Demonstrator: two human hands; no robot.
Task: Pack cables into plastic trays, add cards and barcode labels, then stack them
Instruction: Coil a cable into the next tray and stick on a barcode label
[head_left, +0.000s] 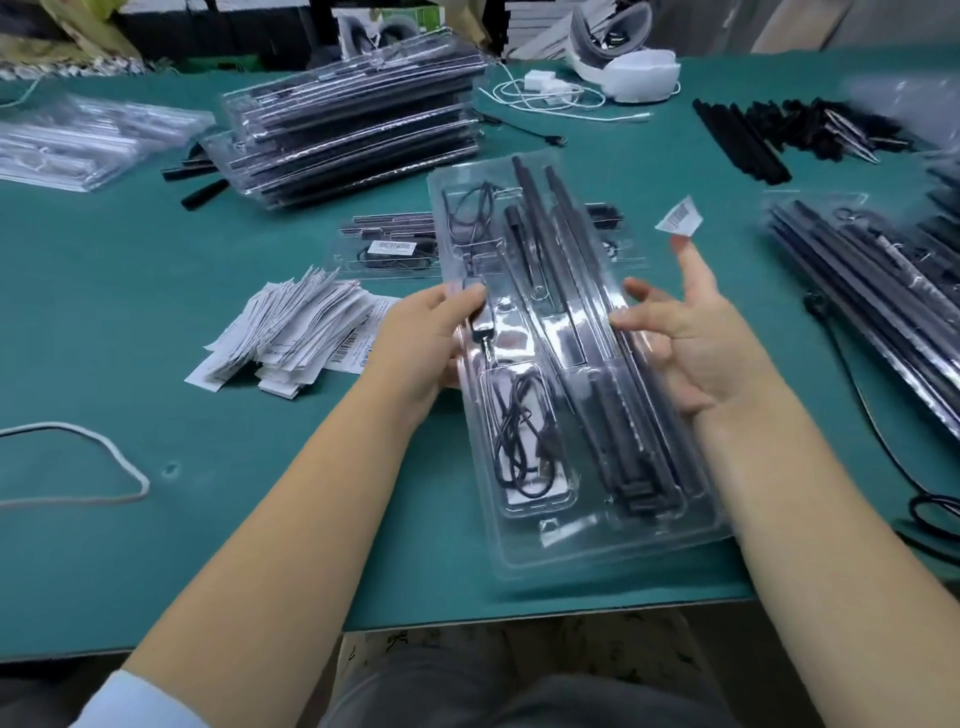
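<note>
Where the green tabletop (156, 545) ends nearest the person, its edge cuts across the lower view, and the near end of the clear plastic tray (597, 540) lies close to that edge. Bare green shows on the near left, crossed only by a loop of pale cord (104, 447). The left hand (421, 343) has its grip closed on the tray's left rim, thumb on top. The right hand (691, 338) rests against the tray's right rim with fingers spread and loosely bent (its grip open on the tray), and a small barcode label (678, 215) clings to its raised fingertip. The tray itself runs lengthwise away from the person; it holds long dark rods (571, 291) along its right side and coiled black cables (522, 441) in pockets on its left.

Left of the tray lies a fanned heap of paper cards (291, 327), some showing barcodes. Just beyond, partly under the tray's far end, sits another packed tray (384, 249). To the right, filled trays (857, 291) crowd the tabletop's side, with a black cable (862, 415) trailing beside them. Farther back stands a tall stack of packed trays (353, 124), empty clear trays (88, 140) on its left, loose black rods (743, 140) at far right, and a white cord with plug (545, 91) near the back edge.
</note>
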